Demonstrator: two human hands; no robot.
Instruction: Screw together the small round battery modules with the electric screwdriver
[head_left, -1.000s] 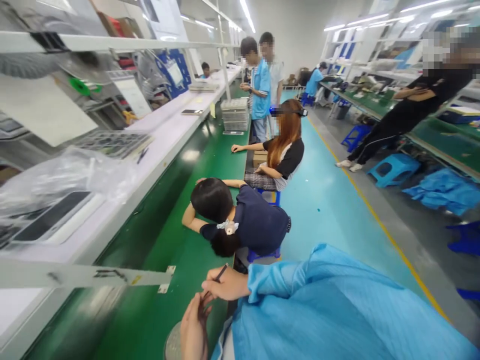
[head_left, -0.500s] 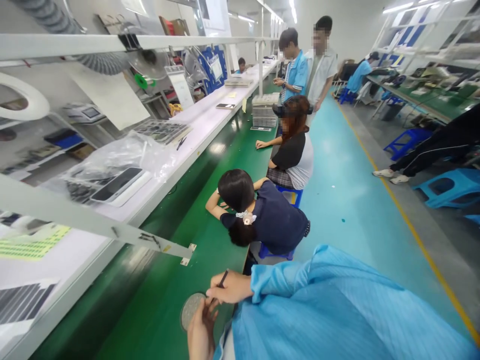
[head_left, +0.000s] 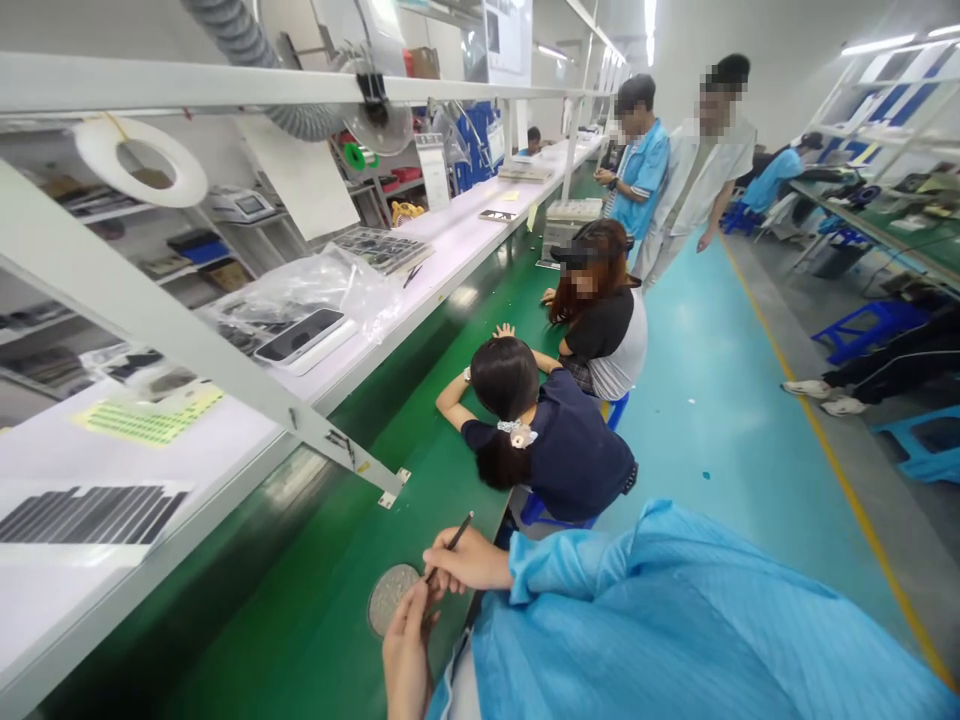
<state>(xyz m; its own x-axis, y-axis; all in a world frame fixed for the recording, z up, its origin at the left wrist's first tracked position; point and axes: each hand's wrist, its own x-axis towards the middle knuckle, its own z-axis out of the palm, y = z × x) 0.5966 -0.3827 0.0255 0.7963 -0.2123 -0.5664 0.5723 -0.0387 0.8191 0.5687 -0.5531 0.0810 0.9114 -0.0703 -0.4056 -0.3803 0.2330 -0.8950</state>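
My right hand (head_left: 466, 560) is closed around a slim black stick-like tool (head_left: 461, 532), whose upper end rises above the fingers. Whether it is a pen or tweezers I cannot tell. Close below, my left hand (head_left: 409, 640) has its thumb and fingers pinched together at the tool's lower end. What it holds, if anything, is too small to make out. Just beyond both hands, a round shallow dish (head_left: 391, 600) with a greyish, speckled look lies on the green bench top (head_left: 300, 620), partly hidden by the left hand.
A slanted white post (head_left: 330, 440) is fixed to the bench. The raised white shelf (head_left: 247, 430) carries a phone-like device (head_left: 300, 335), plastic bags (head_left: 337, 285), dark strips (head_left: 90, 515) and a yellow-green label sheet (head_left: 150, 412). A person (head_left: 555, 440) leans on the bench beside me.
My view has swung, shifting the scene. The black tool now stands out more from my right hand. The neighbouring person's hand has stretched forward, and the seated person behind has turned their head.
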